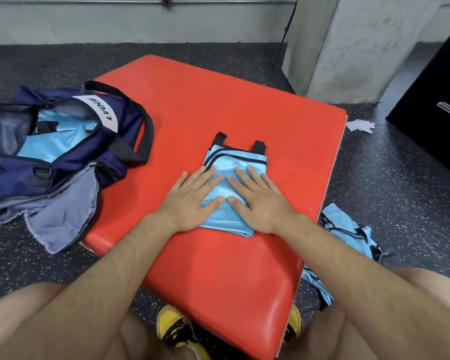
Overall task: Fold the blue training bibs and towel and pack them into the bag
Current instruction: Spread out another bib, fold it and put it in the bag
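Red pad [244, 107] under folded blue bib [226, 188], beside navy bag [70, 165].

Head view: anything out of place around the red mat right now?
Yes. Unfolded blue bibs lie crumpled on the floor off the mat's right edge, and a grey towel spills from under the bag. A white scrap sits on the floor.

Left hand [192, 197], right hand [257, 197]: flat, palms down
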